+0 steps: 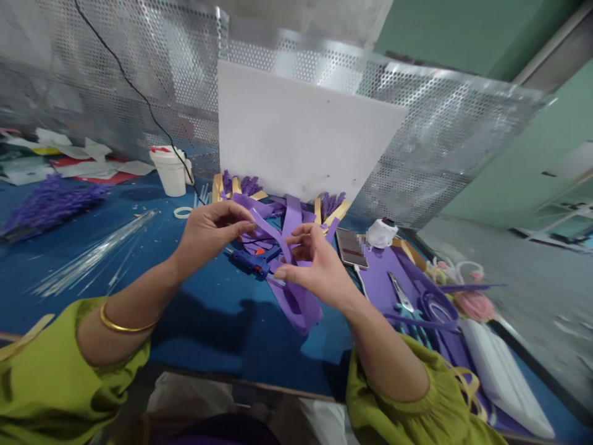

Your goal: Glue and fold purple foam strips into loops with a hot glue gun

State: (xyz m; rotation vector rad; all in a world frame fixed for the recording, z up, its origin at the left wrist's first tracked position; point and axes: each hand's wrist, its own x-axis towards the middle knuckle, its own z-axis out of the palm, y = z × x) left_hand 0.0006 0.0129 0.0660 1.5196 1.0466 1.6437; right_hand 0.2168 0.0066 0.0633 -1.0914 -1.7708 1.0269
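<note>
A purple strip (271, 230), which looks like felt or foam, runs between my two hands above the blue table. My left hand (210, 233) pinches its left end between thumb and fingertips. On the other side, my right hand (317, 266) curls its fingers around the strip, with the thumb in front; part of this grip is hidden. Below the strip lies a blue glue gun (252, 264). A wide purple band (299, 315) loops down onto the table under my right hand. Behind are more purple strips and yellow pieces with purple flower sprigs (250, 185).
Left are thin clear sticks (99, 250), a purple flower bunch (55, 201), a white cup (170, 170) and a tape roll (182, 212). A white board (306, 130) stands behind. Right are a phone (352, 248), scissors (403, 296) and a white stack (504, 377).
</note>
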